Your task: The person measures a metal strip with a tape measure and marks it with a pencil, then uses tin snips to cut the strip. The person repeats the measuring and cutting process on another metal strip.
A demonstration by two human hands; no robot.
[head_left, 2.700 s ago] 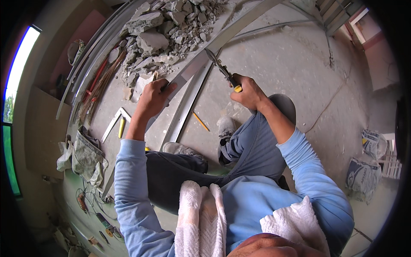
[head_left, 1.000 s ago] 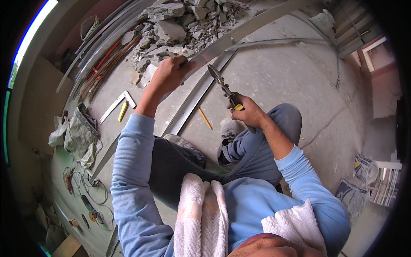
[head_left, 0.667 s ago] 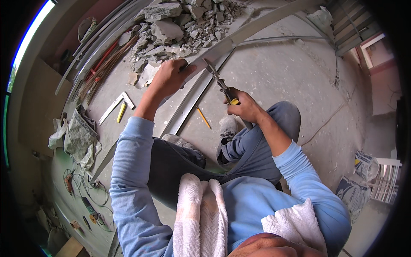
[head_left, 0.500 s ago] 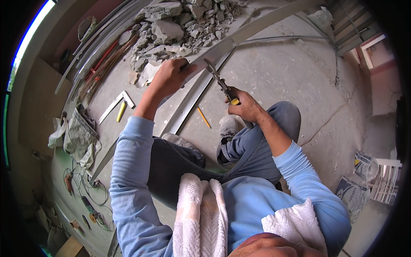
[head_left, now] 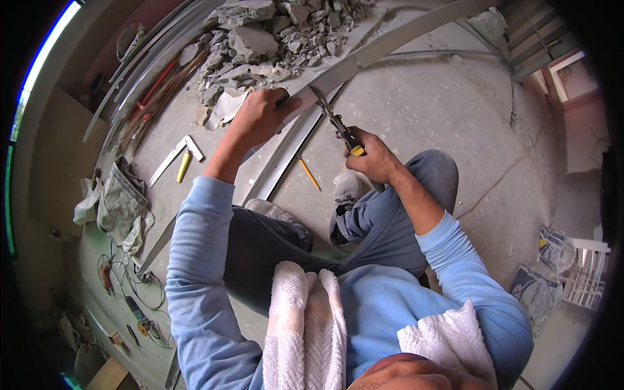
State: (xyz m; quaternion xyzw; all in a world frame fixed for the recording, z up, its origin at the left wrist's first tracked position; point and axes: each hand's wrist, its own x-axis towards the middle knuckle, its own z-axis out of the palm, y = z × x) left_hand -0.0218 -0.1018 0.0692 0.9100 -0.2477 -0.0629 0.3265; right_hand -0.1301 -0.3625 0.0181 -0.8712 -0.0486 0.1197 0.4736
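My left hand (head_left: 263,117) is wrapped round a long, thin metal channel (head_left: 390,44), which slants up to the far right. In my right hand (head_left: 375,157) is a pair of tin snips (head_left: 336,121) with black and yellow handles. The snips' jaws meet the channel's near edge, just right of my left hand. How far the blades have closed on the metal is too small to tell. Below, a second metal channel (head_left: 286,161) lies on the floor between my left forearm and a yellow pencil (head_left: 310,175).
Broken concrete (head_left: 252,44) is heaped at the far side. To the left lie a try square (head_left: 170,160), a yellow utility knife (head_left: 184,167), a crumpled sack (head_left: 122,207) and a corded angle grinder (head_left: 138,314). Printed bags (head_left: 535,294) rest at the right.
The held channel has shifted very slightly to the right, and the snips' jaws sit a touch higher against it. Both hands keep their grips.
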